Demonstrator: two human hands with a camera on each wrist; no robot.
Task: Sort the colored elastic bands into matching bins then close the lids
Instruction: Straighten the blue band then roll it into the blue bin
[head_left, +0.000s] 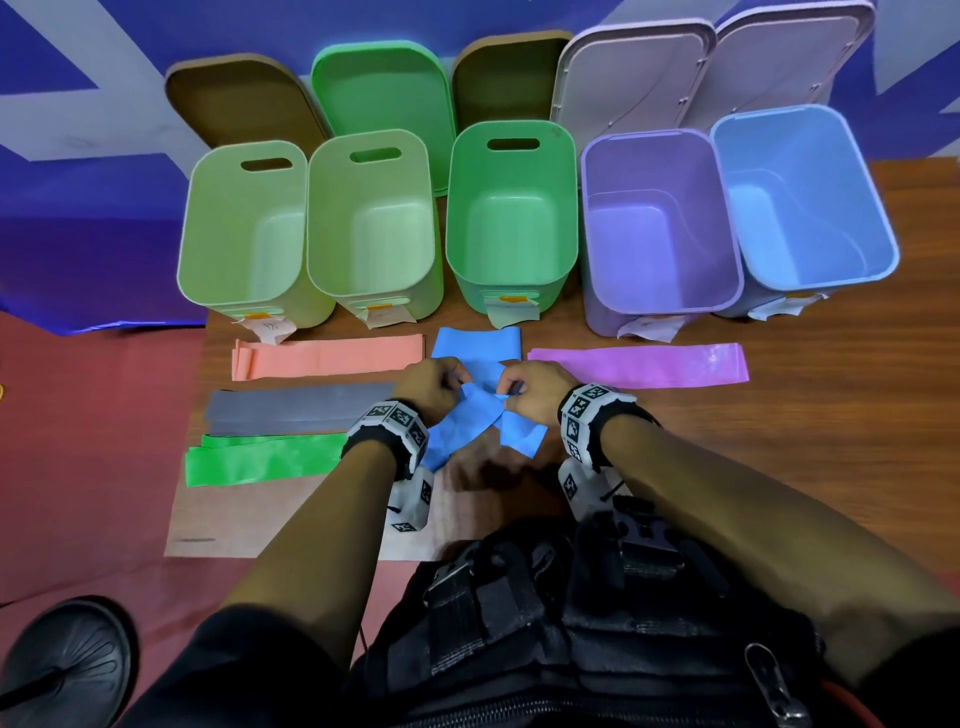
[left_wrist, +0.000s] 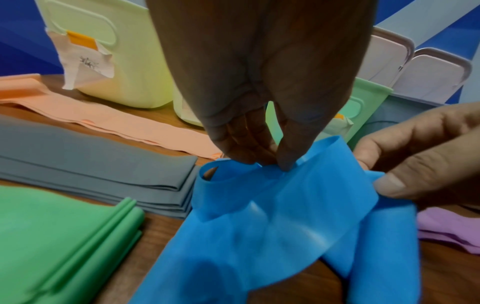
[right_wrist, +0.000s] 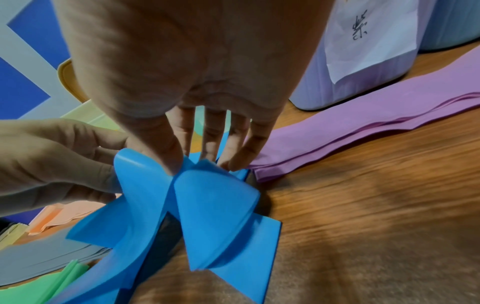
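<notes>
Surface: wooden table (head_left: 779, 441) against a blue and grey patterned backdrop; bins stand in a row at the back, bands lie flat in front of them, so each colour can be matched by eye.
Far-left bins: two pale green bins (head_left: 244, 228) and a deeper green bin (head_left: 511, 208), all open and holding nothing I can see, their lids propped behind them, presumably to keep the mouths free for dropping bands in.
Left-side bands: peach band (head_left: 327, 356) folded flat just before the pale bins; grey band (head_left: 296, 410) nearer the person; green band (head_left: 260, 457) nearest, all untouched.
Left hand (head_left: 434, 392): thumb and fingertips pinch a fold of the blue band (head_left: 467, 415), lifting it clear of the table.
Blue band: bunched and half raised between both hands at the middle of the table, one end lying flat toward the deeper green bin; it looks to be gathered small enough to fit a bin.
Right hand (head_left: 530, 392): thumb and fingers grip the same band from the other side.
Right-side band: purple band (head_left: 639, 366) flat just beside the right hand.
Right bins: purple bin (head_left: 660, 223), then the blue bin (head_left: 805, 197), the likely target, both open.
</notes>
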